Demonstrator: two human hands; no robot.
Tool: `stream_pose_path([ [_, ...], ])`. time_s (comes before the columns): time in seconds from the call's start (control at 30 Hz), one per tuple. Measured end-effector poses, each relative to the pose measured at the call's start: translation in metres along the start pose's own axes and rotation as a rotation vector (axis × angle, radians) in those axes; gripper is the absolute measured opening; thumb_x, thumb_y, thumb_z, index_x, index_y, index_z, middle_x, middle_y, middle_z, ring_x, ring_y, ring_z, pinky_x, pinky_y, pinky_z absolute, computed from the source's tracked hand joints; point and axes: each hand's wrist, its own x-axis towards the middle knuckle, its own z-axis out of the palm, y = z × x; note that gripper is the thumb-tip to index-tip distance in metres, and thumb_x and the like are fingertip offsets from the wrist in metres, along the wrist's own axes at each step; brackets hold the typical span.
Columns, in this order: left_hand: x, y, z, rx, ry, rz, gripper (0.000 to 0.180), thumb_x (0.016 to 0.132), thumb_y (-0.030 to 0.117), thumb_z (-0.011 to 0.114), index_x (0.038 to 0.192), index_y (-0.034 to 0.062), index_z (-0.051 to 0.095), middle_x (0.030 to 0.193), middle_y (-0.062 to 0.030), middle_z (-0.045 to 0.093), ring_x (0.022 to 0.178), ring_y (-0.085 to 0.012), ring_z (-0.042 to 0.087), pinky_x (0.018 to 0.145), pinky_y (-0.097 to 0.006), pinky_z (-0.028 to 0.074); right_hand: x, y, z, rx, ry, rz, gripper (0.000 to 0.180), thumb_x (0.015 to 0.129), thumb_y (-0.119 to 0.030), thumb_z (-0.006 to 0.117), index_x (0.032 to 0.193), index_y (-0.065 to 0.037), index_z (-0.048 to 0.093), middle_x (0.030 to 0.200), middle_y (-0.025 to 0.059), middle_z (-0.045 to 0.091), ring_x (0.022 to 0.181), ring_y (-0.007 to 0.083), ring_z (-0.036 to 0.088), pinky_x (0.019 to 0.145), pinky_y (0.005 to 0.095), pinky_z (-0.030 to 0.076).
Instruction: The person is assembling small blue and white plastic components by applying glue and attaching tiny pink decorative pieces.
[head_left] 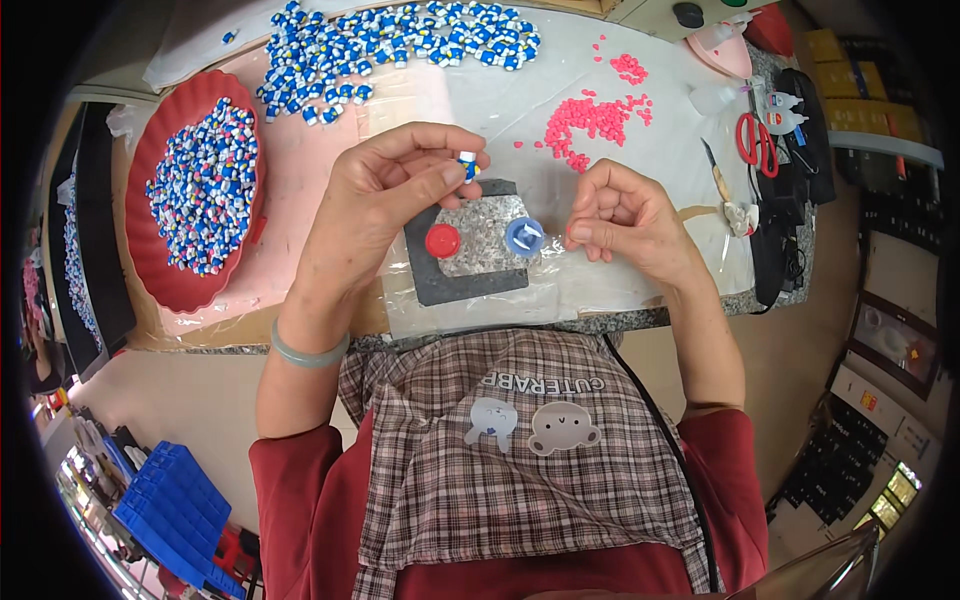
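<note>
My left hand [385,195] pinches a small blue, white and yellow figurine [467,164] between thumb and fingertips, above a grey speckled stone slab [480,235]. A red cap [442,240] and a blue cap [523,236] rest on that slab, which lies on a dark mat [465,285]. My right hand [620,215] hovers just right of the blue cap with fingers curled together; whether something tiny sits between them is hidden. A pile of small pink pieces [590,118] lies on the clear plastic sheet beyond my right hand.
A red scalloped tray [150,255] at left holds several small figurines; more lie in a loose heap [390,45] at the back. Red-handled scissors [756,140], glue bottles [785,112] and a knife [718,175] sit at right. Blue crates [170,510] stand on the floor.
</note>
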Motion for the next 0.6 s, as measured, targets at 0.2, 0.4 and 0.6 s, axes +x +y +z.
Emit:
stream_pose_path([
  [0.2,-0.007,0.003,0.005,0.046,0.009,-0.013,0.026,0.085,-0.002,0.066,0.111,-0.0016,0.064,0.097,-0.0049,0.067,0.088,-0.0091,0.063,0.077,-0.021,0.052,0.003,-0.002,0.006,-0.032,-0.053,0.093,0.020,0.085,-0.004,0.069,0.095,-0.008,0.053,0.077,0.0040,0.067,0.058,0.0046,0.055,0.049,0.0180,0.038],
  [0.4,-0.010,-0.001,0.002,0.024,0.010,-0.011,0.024,0.085,-0.003,0.066,0.109,-0.0037,0.063,0.097,-0.0057,0.066,0.089,-0.0089,0.063,0.080,-0.021,0.052,0.006,-0.004,0.011,-0.074,-0.058,0.122,0.021,0.084,-0.002,0.069,0.095,-0.008,0.053,0.077,0.0041,0.067,0.058,0.0038,0.054,0.049,0.0177,0.037],
  [0.6,-0.013,-0.003,0.004,0.063,0.001,0.019,0.024,0.085,-0.004,0.065,0.109,-0.0036,0.063,0.097,-0.0057,0.067,0.086,-0.0075,0.063,0.074,-0.019,0.052,0.008,-0.007,0.014,-0.112,-0.056,0.132,0.021,0.084,-0.002,0.069,0.095,-0.008,0.052,0.077,0.0044,0.068,0.057,0.0034,0.053,0.049,0.0174,0.037],
])
